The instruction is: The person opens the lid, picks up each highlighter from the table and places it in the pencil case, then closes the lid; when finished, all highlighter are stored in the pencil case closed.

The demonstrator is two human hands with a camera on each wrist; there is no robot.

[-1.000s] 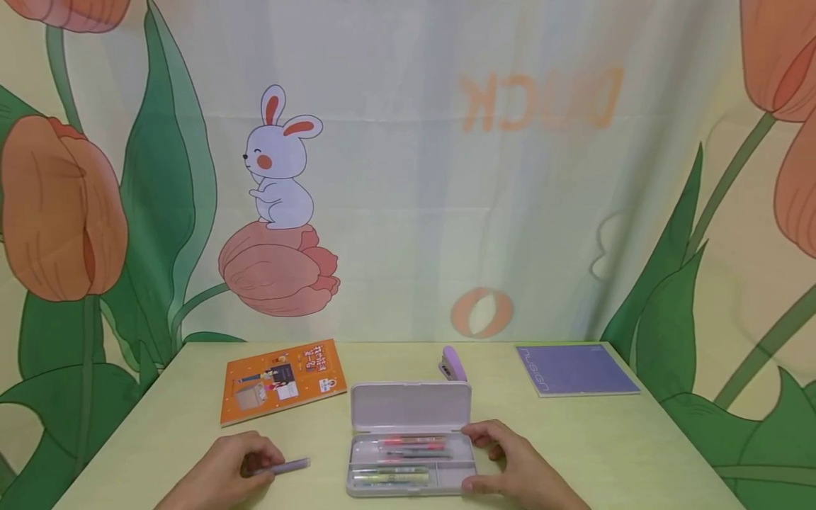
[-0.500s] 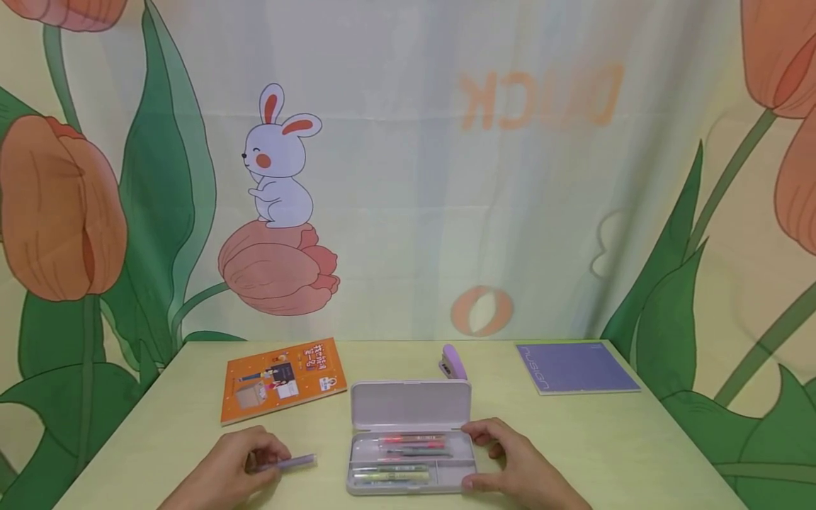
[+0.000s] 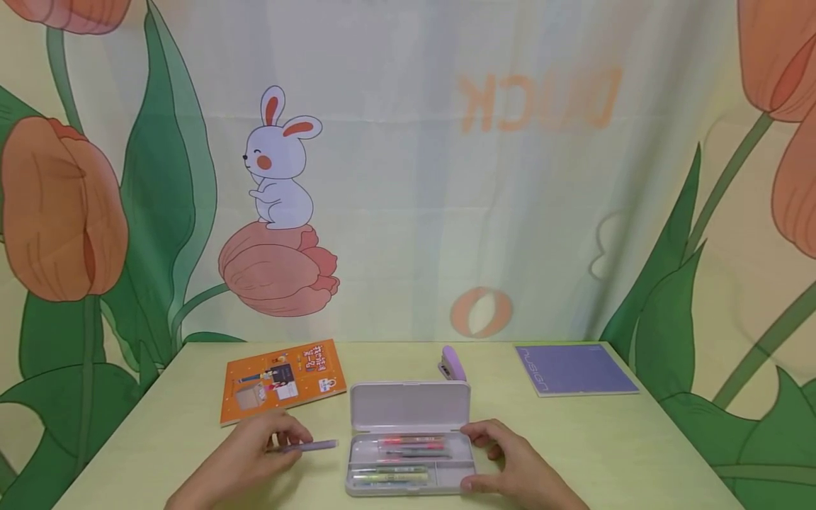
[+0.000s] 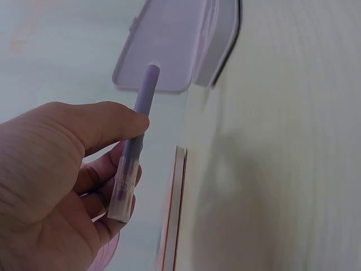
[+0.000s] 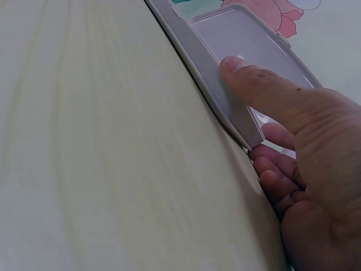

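In the head view a light grey-purple pencil case (image 3: 411,407) lies on the table with its lid raised. Several pens (image 3: 414,446), red and dark, fill its far compartment, and yellow-green ones (image 3: 390,474) the near one. My left hand (image 3: 264,446) is left of the case, pinching a slim purple pen (image 4: 148,93) between thumb and fingers. A clear cap (image 4: 122,192) covers one end of that pen; the other end points toward the case. My right hand (image 3: 513,464) holds the case's right end, thumb (image 5: 248,76) on the near side and fingers at the far corner.
An orange book (image 3: 283,382) lies at the back left, close behind my left hand. Behind the raised lid sits a purple stapler (image 3: 452,363). A blue-purple notebook (image 3: 576,370) is at the back right. A printed curtain (image 3: 395,177) hangs behind the table (image 3: 637,453).
My left hand has moved right and away from me, lifting the pen closer to the pencil case. The right hand stays on the case's end.
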